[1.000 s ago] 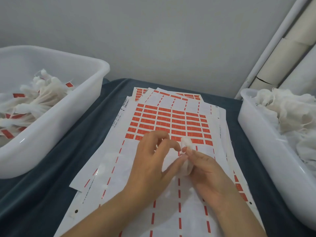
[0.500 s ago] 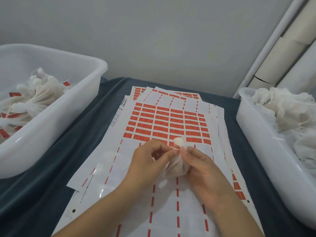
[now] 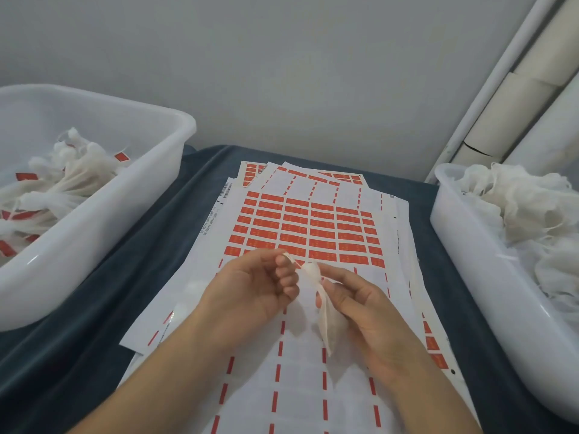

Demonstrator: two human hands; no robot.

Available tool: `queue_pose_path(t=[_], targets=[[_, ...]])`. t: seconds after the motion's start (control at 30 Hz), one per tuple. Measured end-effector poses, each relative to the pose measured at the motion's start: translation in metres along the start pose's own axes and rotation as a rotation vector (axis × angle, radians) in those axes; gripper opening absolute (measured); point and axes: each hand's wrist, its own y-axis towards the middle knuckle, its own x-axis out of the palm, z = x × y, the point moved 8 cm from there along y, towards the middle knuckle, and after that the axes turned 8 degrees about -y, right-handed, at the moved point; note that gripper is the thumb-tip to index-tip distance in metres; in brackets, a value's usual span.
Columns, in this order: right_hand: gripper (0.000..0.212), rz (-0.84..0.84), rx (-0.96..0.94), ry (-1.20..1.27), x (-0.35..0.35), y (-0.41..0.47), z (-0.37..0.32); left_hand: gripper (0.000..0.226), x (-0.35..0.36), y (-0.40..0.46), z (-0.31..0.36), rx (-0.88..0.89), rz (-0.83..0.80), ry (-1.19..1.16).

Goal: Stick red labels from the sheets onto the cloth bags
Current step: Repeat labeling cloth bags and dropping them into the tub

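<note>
The right hand (image 3: 372, 311) holds a small cloth bag (image 3: 326, 314) above the label sheets (image 3: 300, 233), its fingers (image 3: 336, 272) clamped on the gathered neck while the body hangs down over the palm. The left hand (image 3: 253, 286) sits just beside it, fingers (image 3: 286, 261) curled together and pinching what looks like the bag's drawstring; no red label is visible on the bag. The step in hand seems to be readying the bag for a label. To do it well, she should keep the string taut and the cloth flat between the hands, so a label can be pressed on without creases, then peel from the nearest full red row rather than reaching far. The sheets are fanned on a surface draped in dark blue cloth (image 3: 103, 324). A white tub (image 3: 103, 233) at left holds bags carrying red labels; another tub (image 3: 470, 245) at right holds plain ones. Behind stand a grey wall and pale rolls (image 3: 532, 98) leaning in the corner.
</note>
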Motion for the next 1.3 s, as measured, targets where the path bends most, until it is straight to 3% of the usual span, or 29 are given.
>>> queue_pose_path(t=[0.2, 0.33, 0.47, 0.57, 0.63, 0.7, 0.77, 0.83, 0.93, 1.07, 1.1, 1.3], targets=[[0.037, -0.036, -0.030, -0.108, 0.007, 0.000, -0.004, 0.004, -0.005, 0.000, 0.017, 0.185, 0.022, -0.058], [0.035, -0.017, -0.035, -0.140, 0.002, -0.002, -0.003, 0.036, 0.000, 0.004, 0.020, 0.292, 0.082, 0.353], [0.030, 0.101, -0.132, -0.118, -0.006, -0.001, -0.010, 0.024, 0.009, -0.005, 0.030, 0.268, 0.044, 0.418], [0.031, 0.182, -0.168, -0.325, -0.005, 0.002, -0.010, 0.025, -0.004, -0.018, 0.061, 0.431, 0.259, 0.556], [0.031, 0.142, -0.163, -0.497, 0.002, 0.005, -0.003, 0.020, -0.013, -0.028, 0.087, 0.592, 0.492, 0.769], [0.034, 0.054, -0.176, -0.690, 0.011, 0.006, 0.003, 0.029, -0.023, -0.035, 0.108, 0.662, 0.731, 1.160], [0.045, -0.003, -0.182, -0.826, 0.017, 0.008, 0.007, 0.043, -0.030, -0.032, 0.112, 0.534, 0.835, 1.581], [0.058, -0.006, -0.172, -0.913, 0.015, 0.010, 0.010, 0.053, -0.041, -0.024, 0.106, 0.363, 0.855, 1.792], [0.067, 0.000, -0.137, -0.975, 0.014, 0.010, 0.013, 0.053, -0.045, -0.019, 0.101, 0.291, 0.808, 1.726], [0.065, 0.013, -0.102, -0.943, 0.010, 0.010, 0.014, 0.060, -0.051, -0.019, 0.100, 0.210, 0.660, 0.995], [0.064, 0.016, -0.089, -0.916, 0.009, 0.011, 0.014, 0.057, -0.053, -0.020, 0.101, 0.194, 0.645, 0.920], [0.051, 0.017, -0.002, -0.801, -0.008, 0.016, 0.006, 0.014, -0.053, -0.020, 0.099, 0.140, 0.568, 0.897]])
